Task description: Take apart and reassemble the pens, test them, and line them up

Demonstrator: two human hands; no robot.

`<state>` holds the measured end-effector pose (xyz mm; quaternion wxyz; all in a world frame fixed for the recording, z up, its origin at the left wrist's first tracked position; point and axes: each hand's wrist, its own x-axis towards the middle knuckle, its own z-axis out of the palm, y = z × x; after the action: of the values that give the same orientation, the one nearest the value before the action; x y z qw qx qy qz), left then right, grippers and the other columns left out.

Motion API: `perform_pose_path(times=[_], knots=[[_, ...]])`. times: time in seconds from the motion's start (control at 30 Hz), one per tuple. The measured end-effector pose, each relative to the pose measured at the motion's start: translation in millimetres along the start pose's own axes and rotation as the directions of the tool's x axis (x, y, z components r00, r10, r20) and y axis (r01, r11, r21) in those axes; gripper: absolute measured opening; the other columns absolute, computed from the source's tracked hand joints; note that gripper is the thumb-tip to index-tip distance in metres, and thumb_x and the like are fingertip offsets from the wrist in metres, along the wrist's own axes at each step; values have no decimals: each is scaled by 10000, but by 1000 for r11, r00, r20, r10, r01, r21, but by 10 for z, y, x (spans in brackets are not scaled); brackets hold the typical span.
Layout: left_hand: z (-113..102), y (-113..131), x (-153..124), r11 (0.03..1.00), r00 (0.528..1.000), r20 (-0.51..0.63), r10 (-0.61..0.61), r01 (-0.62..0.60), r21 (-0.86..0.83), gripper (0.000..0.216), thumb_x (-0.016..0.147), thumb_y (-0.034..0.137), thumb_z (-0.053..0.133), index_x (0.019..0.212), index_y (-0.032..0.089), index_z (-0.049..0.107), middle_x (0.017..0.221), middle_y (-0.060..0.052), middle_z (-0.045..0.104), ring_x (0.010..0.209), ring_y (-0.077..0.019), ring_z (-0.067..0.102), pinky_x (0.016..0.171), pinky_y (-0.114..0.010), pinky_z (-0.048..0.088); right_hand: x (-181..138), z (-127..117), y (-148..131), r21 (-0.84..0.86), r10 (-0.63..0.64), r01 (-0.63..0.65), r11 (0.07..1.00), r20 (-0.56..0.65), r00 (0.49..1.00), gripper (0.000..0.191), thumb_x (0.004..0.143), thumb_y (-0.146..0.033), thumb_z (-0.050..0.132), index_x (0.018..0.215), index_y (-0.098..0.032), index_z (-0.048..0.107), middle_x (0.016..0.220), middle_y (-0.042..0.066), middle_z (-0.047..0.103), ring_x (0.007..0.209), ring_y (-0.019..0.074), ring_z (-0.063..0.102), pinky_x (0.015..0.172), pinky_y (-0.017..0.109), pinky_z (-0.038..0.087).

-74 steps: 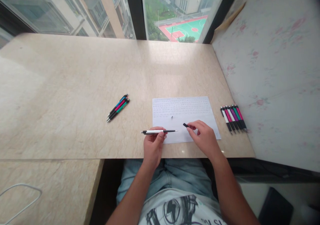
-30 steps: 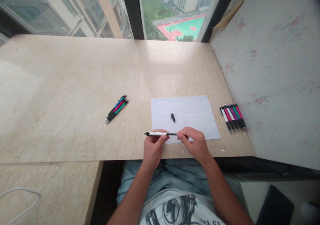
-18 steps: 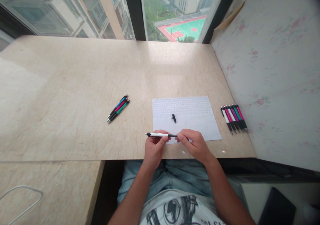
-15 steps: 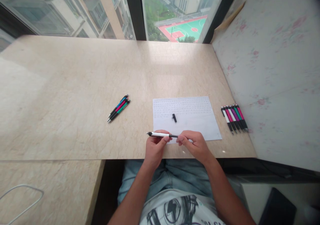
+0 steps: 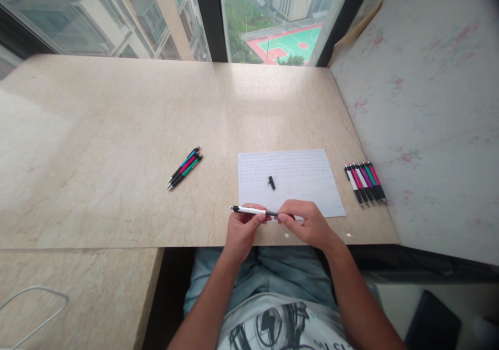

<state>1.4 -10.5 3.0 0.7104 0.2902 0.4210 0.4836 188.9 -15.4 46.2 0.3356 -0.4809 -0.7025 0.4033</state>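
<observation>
A white pen [image 5: 251,211] with a black clicker end lies almost level, just above the near edge of the written paper. My left hand [image 5: 245,230] is closed on its white barrel between thumb and fingers. At the other end, my right hand [image 5: 302,220] pinches the thin dark front part; the tip is hidden in its fingers. On the sheet of paper [image 5: 304,184], beyond both hands, rests a small black pen part [image 5: 272,183], perhaps a rubber grip, with a tiny piece beside it.
Several colored pens [image 5: 185,169] lie bunched on the windowsill-like counter [image 5: 117,132] to the left. A neat row of pens [image 5: 365,184] lies right of the paper, near the flowered wall [image 5: 436,132]. A white cable [image 5: 47,290] curls on the lower surface at left.
The right hand has shifted slightly, its wrist a little farther right. The pen has tilted a touch, its right end lower. The black part on the paper is unmoved.
</observation>
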Motion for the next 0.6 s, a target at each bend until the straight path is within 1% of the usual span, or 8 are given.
perform_pose_path(times=[0.1, 0.2, 0.33, 0.4, 0.5, 0.6], knots=[[-5, -11, -5, 997, 1000, 17, 23, -24, 71, 191, 722, 288, 839, 830, 152, 758, 774, -56, 729, 705, -158, 655, 706, -273, 500, 35, -46, -31, -9, 46, -45, 999, 88, 995, 258, 983, -320, 514, 910, -206, 734, 826, 41, 731, 739, 165, 637, 671, 282, 486], [-8, -31, -8, 996, 998, -3, 62, -62, 68, 183, 750, 303, 819, 842, 157, 758, 754, -48, 722, 691, -153, 648, 697, -273, 495, 54, -38, -65, -103, 23, -11, 995, 115, 993, 293, 1004, -298, 488, 863, -206, 727, 791, 37, 717, 752, 170, 634, 719, 298, 480], [3, -50, 1, 996, 995, -53, 83, -82, 20, 225, 733, 344, 830, 820, 154, 749, 714, -43, 706, 660, -151, 631, 672, -274, 490, 49, 42, -68, -321, -71, 88, 943, 64, 995, 303, 1016, -300, 470, 875, -209, 722, 804, 66, 693, 784, 195, 608, 726, 320, 467], [13, -48, 10, 997, 994, -70, 79, -80, -8, 247, 727, 366, 832, 811, 151, 743, 688, -38, 693, 645, -149, 624, 667, -277, 491, 44, 83, -52, -380, -98, 106, 919, 40, 994, 309, 1019, -307, 469, 861, -211, 717, 812, 75, 688, 794, 202, 601, 736, 328, 468], [21, -29, 24, 997, 995, -69, 67, -69, -26, 244, 734, 366, 827, 809, 151, 738, 708, -42, 693, 665, -148, 625, 695, -284, 498, 41, 113, -28, -370, -106, 101, 924, 7, 994, 275, 1014, -302, 485, 889, -214, 714, 837, 75, 701, 816, 206, 613, 759, 336, 477], [18, -4, 32, 998, 998, -38, 57, -58, -23, 228, 735, 334, 829, 861, 164, 741, 824, -58, 717, 747, -152, 638, 752, -285, 501, 34, 94, -19, -299, -68, 49, 953, -52, 996, 189, 987, -280, 543, 930, -224, 714, 842, 57, 717, 817, 203, 630, 762, 336, 487]])
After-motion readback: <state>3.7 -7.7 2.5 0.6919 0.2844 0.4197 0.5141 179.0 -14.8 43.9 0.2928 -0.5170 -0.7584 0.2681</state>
